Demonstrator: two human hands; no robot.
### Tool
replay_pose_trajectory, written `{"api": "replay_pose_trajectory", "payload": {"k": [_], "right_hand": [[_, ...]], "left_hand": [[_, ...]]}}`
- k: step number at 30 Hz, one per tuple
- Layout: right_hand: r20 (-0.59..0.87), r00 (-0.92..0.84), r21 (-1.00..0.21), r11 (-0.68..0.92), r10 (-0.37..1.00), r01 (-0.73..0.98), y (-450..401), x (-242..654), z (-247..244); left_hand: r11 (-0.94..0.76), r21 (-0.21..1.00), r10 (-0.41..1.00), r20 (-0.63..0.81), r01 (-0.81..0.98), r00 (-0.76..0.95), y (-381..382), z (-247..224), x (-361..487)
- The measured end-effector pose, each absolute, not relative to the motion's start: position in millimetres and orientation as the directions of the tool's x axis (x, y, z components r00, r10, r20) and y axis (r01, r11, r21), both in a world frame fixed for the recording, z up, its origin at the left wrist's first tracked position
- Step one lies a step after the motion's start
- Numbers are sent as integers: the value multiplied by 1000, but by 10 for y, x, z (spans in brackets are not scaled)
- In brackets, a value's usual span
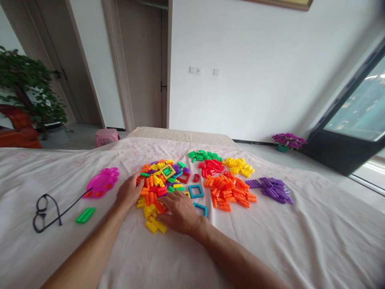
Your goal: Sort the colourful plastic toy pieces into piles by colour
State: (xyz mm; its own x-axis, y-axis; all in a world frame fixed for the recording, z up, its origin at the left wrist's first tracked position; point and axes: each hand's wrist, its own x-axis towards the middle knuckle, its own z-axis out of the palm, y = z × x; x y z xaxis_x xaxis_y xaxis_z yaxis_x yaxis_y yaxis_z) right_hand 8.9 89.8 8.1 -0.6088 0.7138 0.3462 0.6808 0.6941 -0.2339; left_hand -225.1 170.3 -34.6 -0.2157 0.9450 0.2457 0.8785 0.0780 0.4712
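A mixed pile of coloured plastic pieces point(155, 180) lies on the cloth-covered surface point(240, 249). My left hand point(130, 191) rests against the pile's left edge, its fingertips touching pieces; whether it grips one is hard to tell. Over the pile's lower right part is my right hand point(180, 211), fingers spread and holding nothing visible. To the right are sorted heaps: green point(206, 155), red point(210, 167), yellow point(239, 166), orange point(230, 190) and purple point(275, 190). Blue square frames point(196, 191) lie between the mixed pile and the orange heap.
On the left are a pink palette point(104, 182), black glasses point(45, 212) and a green piece point(85, 215). A pink stool point(107, 137) stands beyond the surface, and a potted purple flower point(288, 141) is on the floor at the right.
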Motion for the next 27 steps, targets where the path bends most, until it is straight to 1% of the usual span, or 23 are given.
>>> {"api": "replay_pose_trajectory", "payload": {"k": [2,4,7,9,12,14,17,21,24,27], "right_hand": [[334,-618,-179,692,712,700,909,60,44],[314,-621,-166,686,718,709,924,57,31],[301,-593,-219,659,747,719,958,120,107],[305,-524,-277,601,795,750,1012,226,227],[296,-382,-342,471,875,813,1161,502,454],[275,-298,-349,384,914,855,1284,759,589],[244,-169,-319,243,955,916,1442,1199,718],[164,25,-243,16,986,970,1538,1748,764],[120,179,-194,-154,977,969,1532,2064,758],[94,295,-165,-277,951,946,1490,2259,775]], "left_hand": [[72,477,944,251,876,-214,1710,-357,-2256],[67,480,944,254,875,-212,1718,-368,-2264],[71,477,945,249,876,-212,1730,-382,-2274],[70,478,946,245,876,-210,1737,-390,-2282],[58,491,950,240,869,-199,1743,-403,-2295],[55,493,952,237,868,-195,1743,-408,-2301],[59,488,952,235,871,-197,1738,-406,-2300],[70,482,954,224,874,-200,1738,-397,-2292],[75,479,952,228,875,-206,1746,-406,-2293],[71,480,949,238,875,-207,1750,-418,-2297]]}}
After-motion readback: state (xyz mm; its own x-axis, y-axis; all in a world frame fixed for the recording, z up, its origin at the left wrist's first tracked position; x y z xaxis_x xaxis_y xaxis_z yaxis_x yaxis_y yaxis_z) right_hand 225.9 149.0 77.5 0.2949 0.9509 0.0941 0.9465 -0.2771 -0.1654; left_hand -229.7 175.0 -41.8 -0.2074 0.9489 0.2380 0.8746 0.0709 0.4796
